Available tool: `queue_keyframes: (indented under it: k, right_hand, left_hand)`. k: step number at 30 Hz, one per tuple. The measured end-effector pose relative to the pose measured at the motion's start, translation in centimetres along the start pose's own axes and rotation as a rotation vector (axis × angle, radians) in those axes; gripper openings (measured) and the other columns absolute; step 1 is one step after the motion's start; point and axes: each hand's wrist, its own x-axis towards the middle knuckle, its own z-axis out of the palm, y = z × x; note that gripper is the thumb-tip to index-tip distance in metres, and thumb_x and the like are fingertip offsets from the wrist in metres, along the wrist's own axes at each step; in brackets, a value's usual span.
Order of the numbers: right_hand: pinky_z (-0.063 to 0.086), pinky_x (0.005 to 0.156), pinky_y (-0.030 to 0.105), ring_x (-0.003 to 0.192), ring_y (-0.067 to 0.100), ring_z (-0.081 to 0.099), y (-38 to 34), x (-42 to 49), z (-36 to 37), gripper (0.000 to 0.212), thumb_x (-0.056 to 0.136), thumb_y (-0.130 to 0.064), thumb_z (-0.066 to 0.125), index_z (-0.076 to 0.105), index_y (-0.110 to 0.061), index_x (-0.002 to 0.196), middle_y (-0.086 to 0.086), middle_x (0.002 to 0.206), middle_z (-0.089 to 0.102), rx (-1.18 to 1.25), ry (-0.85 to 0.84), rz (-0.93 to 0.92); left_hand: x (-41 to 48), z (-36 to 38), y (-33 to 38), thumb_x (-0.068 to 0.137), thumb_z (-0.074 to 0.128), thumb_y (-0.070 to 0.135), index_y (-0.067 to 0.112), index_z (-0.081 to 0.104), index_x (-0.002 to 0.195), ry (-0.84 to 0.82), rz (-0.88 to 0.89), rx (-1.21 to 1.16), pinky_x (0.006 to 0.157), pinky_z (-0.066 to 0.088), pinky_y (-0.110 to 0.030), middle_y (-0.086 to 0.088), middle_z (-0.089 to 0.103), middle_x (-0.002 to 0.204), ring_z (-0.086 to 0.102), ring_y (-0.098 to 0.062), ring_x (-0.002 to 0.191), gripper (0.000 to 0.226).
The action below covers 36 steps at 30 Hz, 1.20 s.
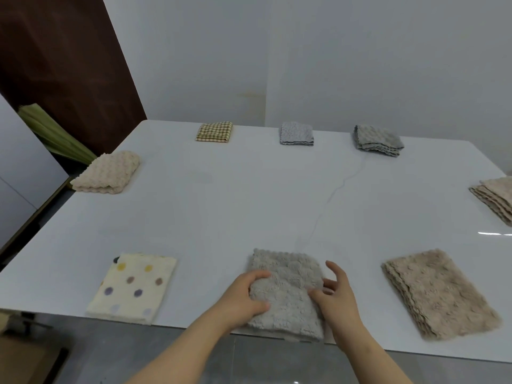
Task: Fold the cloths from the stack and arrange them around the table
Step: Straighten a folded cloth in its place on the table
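While my left hand [246, 295] curls over the left edge of the grey plush cloth [285, 300], fingers bent onto its top and thumb pressed into the pile nearer me, it grips that edge. My right hand [335, 293] is spread and relaxed at the cloth's right edge, the lower fingers touching the fabric and the upper ones lifted clear; it holds nothing.

The grey cloth lies folded into a thick rectangle at the near edge of the white glossy table [249, 203], in the middle, its near end just over the edge. Its pile is shaggy and its far border scalloped.

To its left lies a cream polka-dot cloth [133, 289], flat and smooth-woven. To its right lies a beige plush cloth [440, 295], folded in wavy-edged layers. At the right edge sits another beige layered cloth [496, 198], partly cut off. Along the far side, well apart from one another, sit a dark grey folded cloth [379, 139], a pale grey-blue cloth [296, 133] and a yellow checked cloth [214, 131]. At the left edge rests a cream bobbled cloth [106, 173], thick and bumpy.
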Motion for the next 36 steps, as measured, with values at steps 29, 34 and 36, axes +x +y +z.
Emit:
queue_keyframes:
  k: [29,34,36]
  right_hand:
    - [0.038,0.078,0.019,0.099,0.009,0.047,1.3,-1.9,-2.3,0.053,0.076,-0.026,0.067,0.042,-0.024,0.122,-0.009,0.111,0.047,-0.391,-0.062,-0.149]
    - [0.038,0.071,0.019,0.09,0.01,0.049,1.7,-1.5,-2.3,0.056,0.084,-0.009,0.06,0.038,-0.027,0.132,0.0,0.119,0.051,-0.436,-0.046,-0.172]
    - [0.037,0.068,0.018,0.09,0.009,0.048,1.7,-1.4,-2.3,0.057,0.085,-0.01,0.058,0.036,-0.029,0.134,-0.003,0.119,0.048,-0.453,-0.066,-0.163]
  left_hand:
    - [0.5,1.3,0.5,0.08,0.065,0.004,0.03,0.032,0.14,-0.124,0.015,0.084,0.089,0.043,-0.012,0.005,0.037,0.139,0.05,-0.004,0.104,0.073]
    - [0.4,1.5,0.2,0.08,0.067,0.016,0.028,0.029,0.141,-0.039,0.093,0.352,0.105,0.022,-0.015,0.005,0.027,0.146,0.029,-0.01,0.135,0.073]
    - [0.5,1.4,0.2,0.079,0.067,0.015,0.027,0.028,0.142,-0.048,0.091,0.401,0.104,0.022,-0.015,0.003,0.025,0.147,0.028,-0.011,0.135,0.075]
